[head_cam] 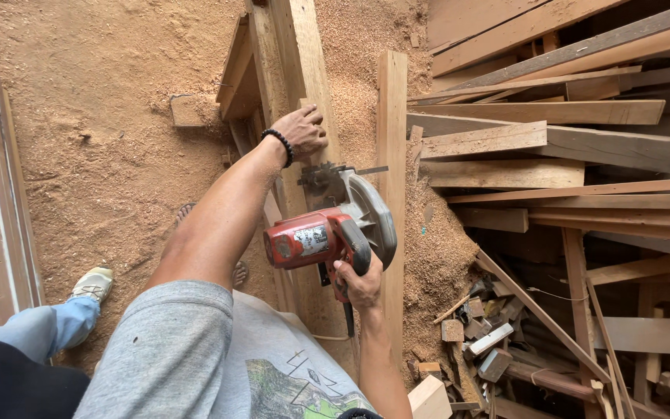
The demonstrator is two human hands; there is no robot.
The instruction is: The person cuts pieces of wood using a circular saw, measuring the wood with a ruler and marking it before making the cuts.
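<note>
Mid-cut, we judge: our right hand [362, 283] clenches the handle of the red circular saw [335, 229] sitting on the long plank [304, 85], left hand [302, 130] pressing flat ahead, ungripped; next calls for steady forward feed, fingers clear.

A circular saw [327, 233] with a red, slightly glossy plastic body and a dull grey metal blade guard is gripped by the right hand [362, 283]. Rough, unfinished wood is shown by the plank [304, 70] pressed under the left hand [302, 130]. The floor [94, 155] is covered in fine, matt sawdust. Coarse, dusty timber is seen in the board pile [552, 140]. The bracelet [279, 143] is made of dark, faintly shiny beads
</note>
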